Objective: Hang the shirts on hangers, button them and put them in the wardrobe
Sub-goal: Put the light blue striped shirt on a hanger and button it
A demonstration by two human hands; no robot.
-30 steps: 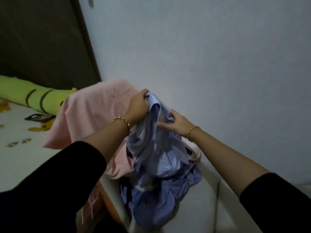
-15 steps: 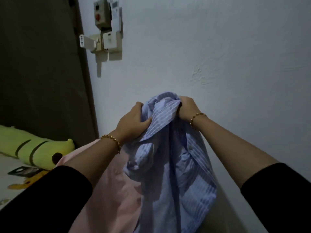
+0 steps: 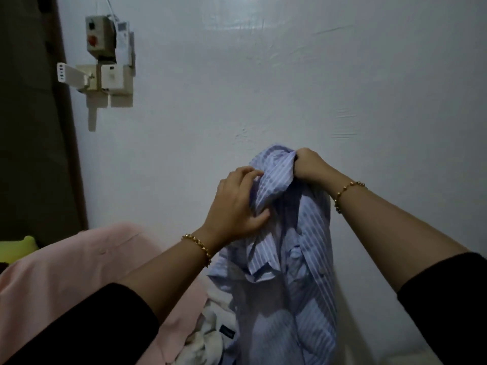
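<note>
In the centre of the head view, slightly right of the middle, the blue striped shirt (image 3: 295, 259) hangs in front of a pale wall (image 3: 290, 75), held up by both hands. The right hand (image 3: 307, 164) is closed in a fist round the bunched top of the fabric, fingers pressed together. Just below and to its left, the left hand (image 3: 237, 206) pinches a fold near the collar, with its fingers curled over the cloth and its thumb beneath. Each wrist wears a gold bracelet (image 3: 197, 246).

At the lower left a pink shirt (image 3: 79, 259) lies spread out. Between it and the blue shirt's tail lies a crumpled white garment (image 3: 208, 335), possibly another shirt; the light is too dim to tell. In the upper left, a switch box (image 3: 100, 35) is fixed to the wall.
</note>
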